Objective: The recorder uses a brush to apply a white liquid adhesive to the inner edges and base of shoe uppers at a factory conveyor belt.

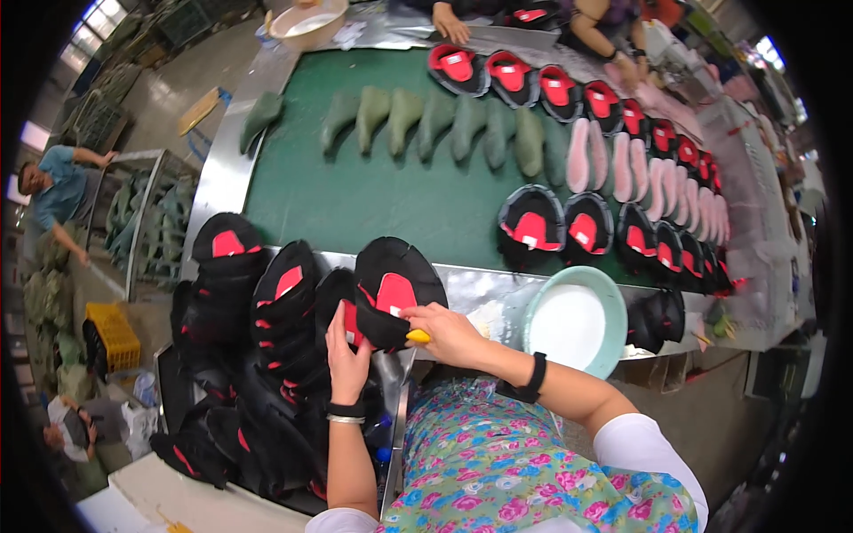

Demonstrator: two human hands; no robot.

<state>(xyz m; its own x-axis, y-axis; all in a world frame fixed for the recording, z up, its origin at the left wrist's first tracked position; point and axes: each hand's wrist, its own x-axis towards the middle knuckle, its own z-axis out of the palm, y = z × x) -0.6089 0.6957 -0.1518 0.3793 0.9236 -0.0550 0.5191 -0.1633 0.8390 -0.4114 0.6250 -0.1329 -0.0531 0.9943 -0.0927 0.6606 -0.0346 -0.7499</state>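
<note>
A black shoe upper with a red lining (386,251) is tilted up at the near edge of the table, in front of me. My left hand (348,364) grips its lower left side, fingers pointing up along it. In my right hand (453,336) is a tool with a yellow handle (418,337); its working end is hidden against the upper. The right fingertips touch the upper near its red lining. Close to my left hand stand stacks of similar black uppers (289,284). A pale green basin (615,342) holding white liquid sits right of my right hand.
A green conveyor belt (302,200) carries a row of dark green shoe lasts (405,120), pink insoles (578,155) and two rows of black-and-red uppers (531,229). Across it are co-workers' hands (450,22). A person in blue (60,191) stands by a rack at left.
</note>
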